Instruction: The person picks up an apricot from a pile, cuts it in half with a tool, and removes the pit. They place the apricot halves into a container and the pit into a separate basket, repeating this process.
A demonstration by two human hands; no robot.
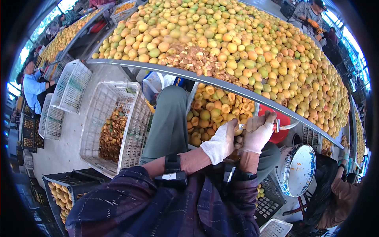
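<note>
My right hand (256,133), in a white fingerless glove, is closed around a tool with a red part and a curved, pale metal end (290,126) sticking out to the right. My left hand (223,141), gloved the same way, is right beside it with its fingers curled; a small shiny metal piece (241,126) shows between the two hands. What the left fingers hold is hidden. Both hands are over my lap, close to a crate of halved and whole apricots (215,108). Behind it, the metal-edged table (205,79) bears a heap of apricots (237,43).
Brown apricot pits (195,59) lie in a pile near the table edge. On the left stands a white crate (132,138) with brown scraps (114,134). A red bucket (279,128) and a worn white-and-blue drum (298,170) are on the right. Other people work nearby.
</note>
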